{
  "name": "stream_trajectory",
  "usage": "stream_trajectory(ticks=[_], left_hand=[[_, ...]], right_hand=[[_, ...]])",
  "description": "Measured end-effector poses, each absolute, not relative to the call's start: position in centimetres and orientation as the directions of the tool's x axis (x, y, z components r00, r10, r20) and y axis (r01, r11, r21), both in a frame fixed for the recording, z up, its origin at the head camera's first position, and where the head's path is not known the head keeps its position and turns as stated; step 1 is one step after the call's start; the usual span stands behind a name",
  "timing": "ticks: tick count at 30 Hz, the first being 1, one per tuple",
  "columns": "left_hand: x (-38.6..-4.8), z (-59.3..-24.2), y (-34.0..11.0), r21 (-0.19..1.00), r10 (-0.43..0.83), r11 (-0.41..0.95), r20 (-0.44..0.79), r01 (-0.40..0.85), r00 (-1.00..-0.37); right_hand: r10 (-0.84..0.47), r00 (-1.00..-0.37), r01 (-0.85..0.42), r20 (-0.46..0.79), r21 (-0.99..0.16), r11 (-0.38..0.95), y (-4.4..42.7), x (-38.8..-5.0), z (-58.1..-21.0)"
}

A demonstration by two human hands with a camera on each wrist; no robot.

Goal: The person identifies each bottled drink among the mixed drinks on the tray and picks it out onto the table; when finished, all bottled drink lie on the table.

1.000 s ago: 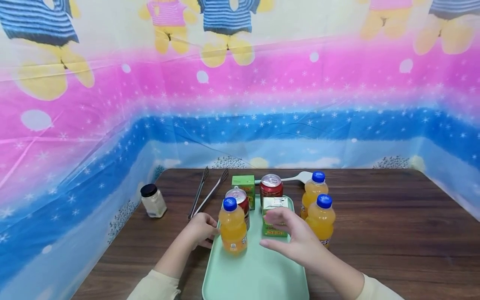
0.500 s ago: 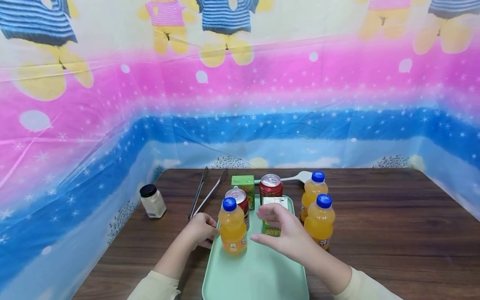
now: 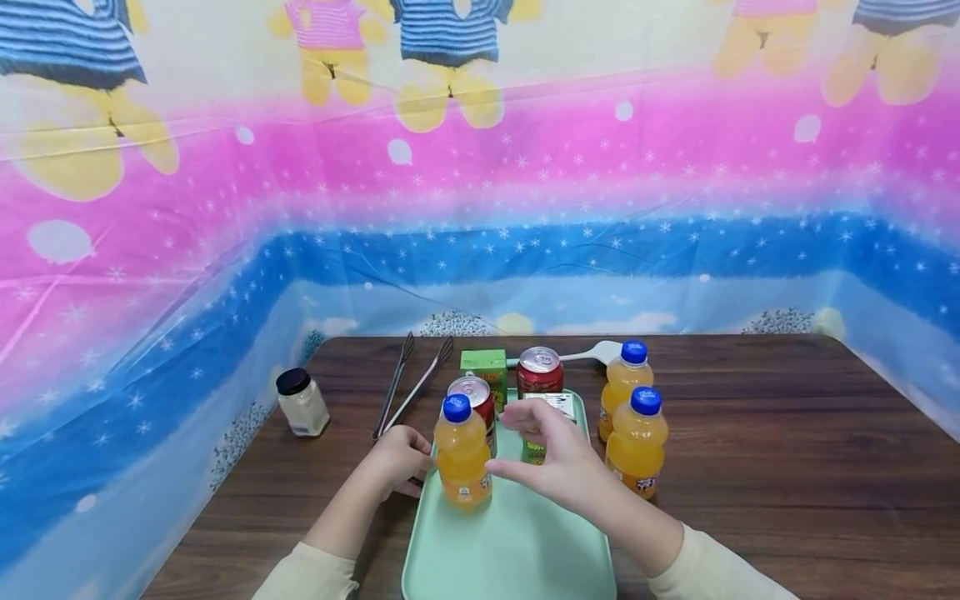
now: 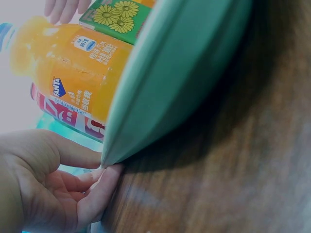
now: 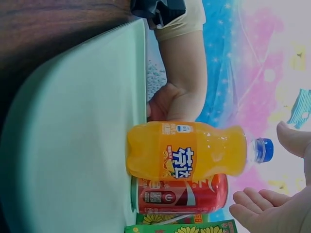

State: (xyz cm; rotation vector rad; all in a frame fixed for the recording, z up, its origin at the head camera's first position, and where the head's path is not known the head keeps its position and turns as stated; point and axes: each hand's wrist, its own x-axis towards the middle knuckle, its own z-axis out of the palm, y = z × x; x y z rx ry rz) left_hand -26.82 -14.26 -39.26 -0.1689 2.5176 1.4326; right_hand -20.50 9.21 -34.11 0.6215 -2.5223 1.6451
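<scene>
My left hand [image 3: 402,460] pinches the left rim of a pale green tray [image 3: 510,550] between thumb and fingers, as the left wrist view shows. Beside that hand, an orange Fanta bottle [image 3: 462,458] with a blue cap stands upright on the tray. My right hand [image 3: 562,462] hovers over the tray just right of the bottle, thumb and fingers spread apart, with a gap to the bottle in the right wrist view [image 5: 277,194]. It partly hides a green drink carton [image 3: 534,452]. A red can [image 3: 480,396] stands behind the bottle, and another red can [image 3: 540,372] stands farther back.
Two more orange bottles [image 3: 637,450] stand on the wooden table [image 3: 787,467] right of the tray. A second green carton [image 3: 483,365], a white spatula [image 3: 600,353], metal tongs [image 3: 416,392] and a black-lidded jar [image 3: 303,404] lie or stand toward the back and left.
My right hand has moved left across the tray, from in front of the carton toward the Fanta bottle. The left hand keeps its hold on the rim.
</scene>
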Motion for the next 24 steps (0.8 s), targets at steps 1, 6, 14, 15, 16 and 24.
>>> stream_trajectory(ticks=[1,6,14,15,16,24], left_hand=[[-26.8,-39.3,-14.3,0.830,0.015,0.511,-0.266,-0.221,-0.964],[-26.9,-39.4,-14.3,0.830,0.017,0.509,-0.272,-0.226,-0.962],[-26.9,-39.4,-14.3,0.834,0.025,0.505,-0.270,-0.221,-0.963],[-26.9,-39.4,-14.3,0.835,0.025,0.505,-0.270,-0.221,-0.963],[-26.9,-39.4,-14.3,0.835,0.026,0.505,-0.269,-0.220,-0.963],[-26.9,-39.4,-14.2,0.831,0.021,0.513,-0.261,-0.214,-0.965]], right_hand=[[-0.299,-0.915,-0.368,0.270,-0.862,0.349,9.1,-20.6,-34.1],[-0.310,-0.912,-0.372,0.268,-0.859,0.351,8.7,-20.8,-34.1],[-0.322,-0.911,-0.363,0.258,-0.872,0.328,8.2,-21.5,-34.4],[-0.321,-0.911,-0.363,0.258,-0.872,0.329,8.1,-21.6,-34.5],[-0.321,-0.911,-0.363,0.258,-0.872,0.329,8.0,-21.7,-34.5],[-0.322,-0.908,-0.369,0.269,-0.878,0.306,7.4,-22.1,-34.9]])
